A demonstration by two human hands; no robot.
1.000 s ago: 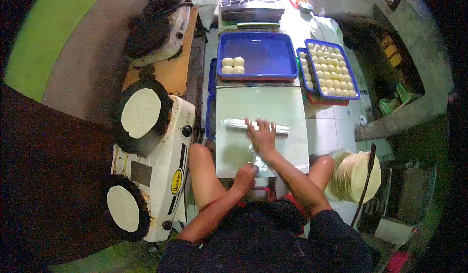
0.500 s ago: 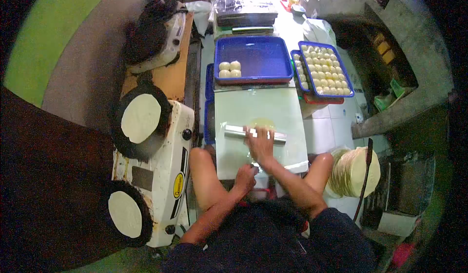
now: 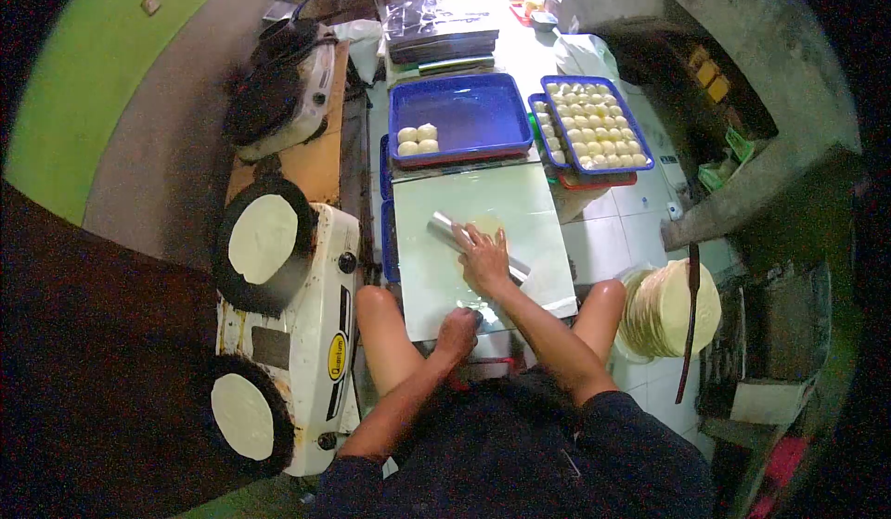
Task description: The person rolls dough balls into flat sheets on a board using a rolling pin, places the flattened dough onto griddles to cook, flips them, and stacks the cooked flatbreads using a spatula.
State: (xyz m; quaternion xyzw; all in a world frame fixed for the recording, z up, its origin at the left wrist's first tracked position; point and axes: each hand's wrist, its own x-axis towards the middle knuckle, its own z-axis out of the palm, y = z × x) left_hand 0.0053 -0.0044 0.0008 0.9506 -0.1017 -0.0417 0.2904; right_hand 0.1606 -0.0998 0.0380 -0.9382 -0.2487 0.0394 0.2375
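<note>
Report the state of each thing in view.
Metal rolling pin: aslant, under the right hand
Left hand: closed on something dark
Middle blue tray: mostly bare, four dough balls inside
Top right-hand blue tray: packed with dough balls
Two nearer pans: each holding a pale round
Pale rounds at right: stacked

Green wall, white bag

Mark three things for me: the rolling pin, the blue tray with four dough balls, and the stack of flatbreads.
Rolling pin (image 3: 448, 230): head view, on its uncovered upper-left length.
Blue tray (image 3: 483, 115): head view, on its bare floor.
Stack of flatbreads (image 3: 666, 310): head view, on its round face.
</note>
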